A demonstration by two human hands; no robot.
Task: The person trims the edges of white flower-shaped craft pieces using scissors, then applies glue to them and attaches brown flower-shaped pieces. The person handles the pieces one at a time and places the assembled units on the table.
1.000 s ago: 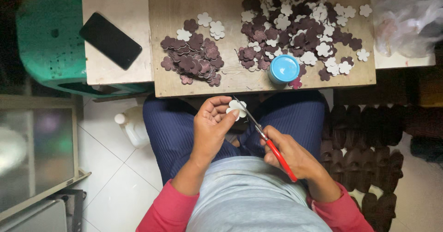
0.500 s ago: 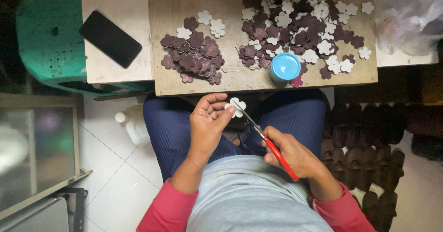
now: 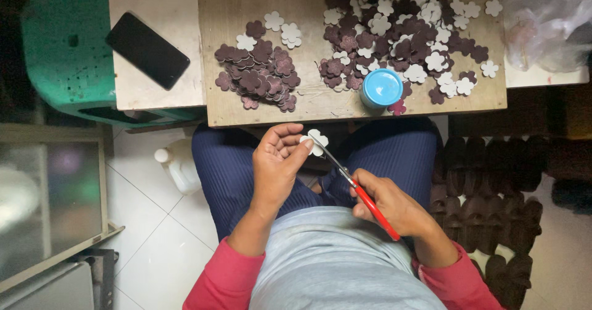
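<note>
Left hand [image 3: 277, 165] pinches a small white flower-shaped foam cutout [image 3: 316, 141] below the wooden board's [image 3: 246, 109] near edge; right hand [image 3: 394, 208] is closed around red-handled scissors [image 3: 361, 193], whose tips touch the cutout

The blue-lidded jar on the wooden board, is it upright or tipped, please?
Upright: the blue-lidded jar shows its round lid face-on from above, standing on the wooden board.

I am seeing open room over the lap, just below the worktop [image 3: 246, 109] edge. On the worktop, a bare wooden strip is running between the dark flower pile [image 3: 256, 75] and the mixed flower heap [image 3: 404, 35]. The blue lid [image 3: 382, 88] is blocking the edge right of that strip; the phone [image 3: 147, 49] is lying left of the dark pile.
</note>
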